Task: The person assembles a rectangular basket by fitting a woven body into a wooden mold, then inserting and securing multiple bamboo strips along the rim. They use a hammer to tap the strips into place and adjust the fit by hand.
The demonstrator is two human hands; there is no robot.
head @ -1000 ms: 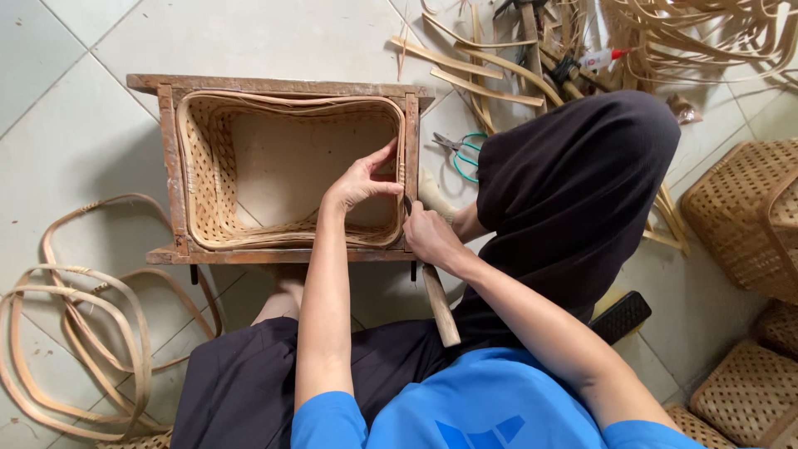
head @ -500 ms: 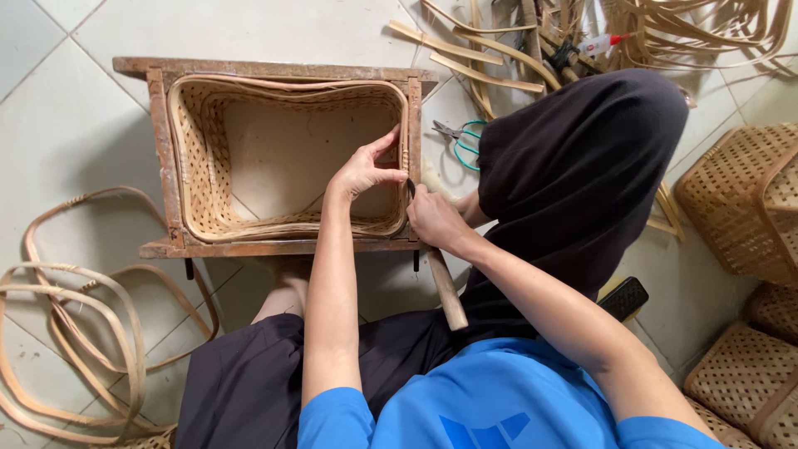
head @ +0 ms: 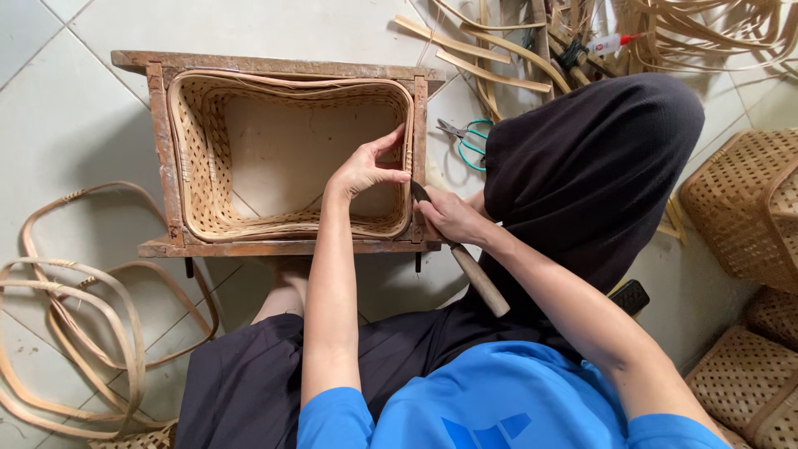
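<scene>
basket: tan open-weave, rectangular, sat inside wooden frame
left hand: fingers pinched basket rim
right hand: fingers gripped knife

We see a floor of large pale tiles with thin grout lines, evenly lit by soft daylight. Loops of bent cane lie at the left, loose bamboo strips pile along the top right, and finished woven baskets stand at the right edge
</scene>
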